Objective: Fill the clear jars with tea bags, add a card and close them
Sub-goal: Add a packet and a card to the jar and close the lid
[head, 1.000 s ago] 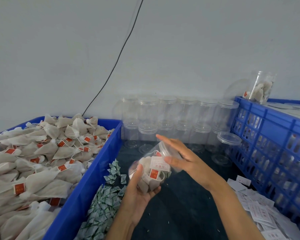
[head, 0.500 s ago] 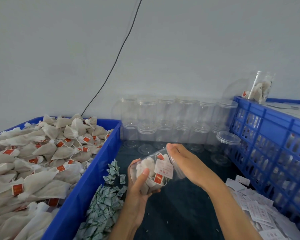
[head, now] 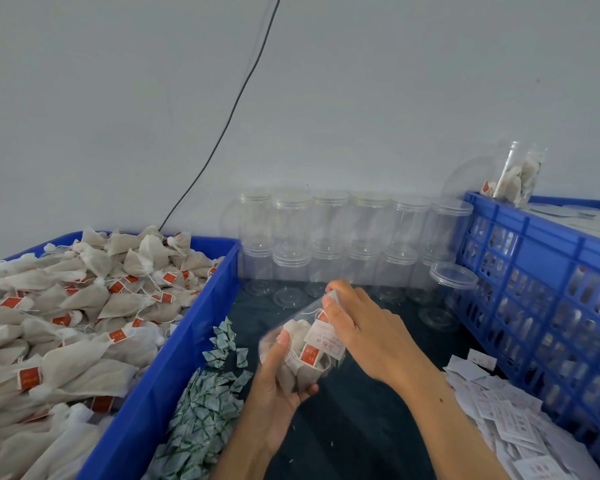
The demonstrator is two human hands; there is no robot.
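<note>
A clear jar [head: 300, 344] filled with tea bags lies tilted over the dark table, its mouth pointing up and to the right. My left hand [head: 279, 386] grips its bottom from below, thumb across the side. My right hand [head: 364, 327] curls over the jar's mouth, and whatever lid is there stays hidden under it. A white card with red print [head: 321, 336] shows through the jar wall. Loose tea bags [head: 66, 313] with red tags fill the blue bin on the left.
Two stacked rows of empty clear jars [head: 343, 244] stand against the wall. A blue crate [head: 541, 278] on the right carries a filled jar [head: 518, 174]. White cards [head: 499, 417] lie at bottom right, small green-white packets [head: 208, 403] beside the blue bin [head: 174, 362].
My right hand went from flat fingers on the jar's side to a curled grip over its mouth. The jar sank a little and tilted more upright in my left hand.
</note>
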